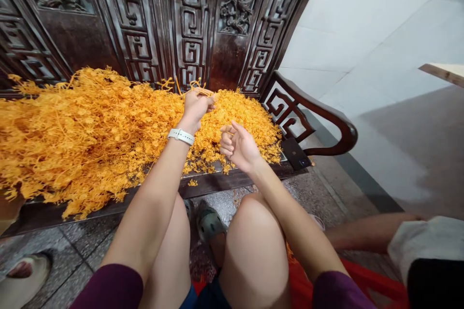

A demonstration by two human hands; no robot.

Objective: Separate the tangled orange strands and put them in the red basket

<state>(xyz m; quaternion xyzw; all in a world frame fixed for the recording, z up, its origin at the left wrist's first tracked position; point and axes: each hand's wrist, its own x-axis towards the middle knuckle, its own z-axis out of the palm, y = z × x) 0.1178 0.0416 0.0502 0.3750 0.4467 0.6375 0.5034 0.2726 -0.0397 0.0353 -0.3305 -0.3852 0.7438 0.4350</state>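
Note:
A big heap of thin orange strands with small branched, flower-like ends [105,130] covers the bench seat. Over the heap, my left hand [197,106], with a white watch band [181,136] at its wrist, is closed on a few of these orange strands [197,91], whose forked ends stick out past the fingers. My right hand [241,147] is held lower and to the right, palm turned inward, fingers curled. A bit of orange shows at its fingertips, too small to make out fully. The smaller, finer part of the heap [242,111] lies just behind it.
The dark carved wooden bench has an openwork back [192,19] and a curved armrest [333,128]. A dark phone [295,153] lies at the seat's right end. Another person's arm or leg [366,234] shows at right, and a sandalled foot [25,275] at lower left.

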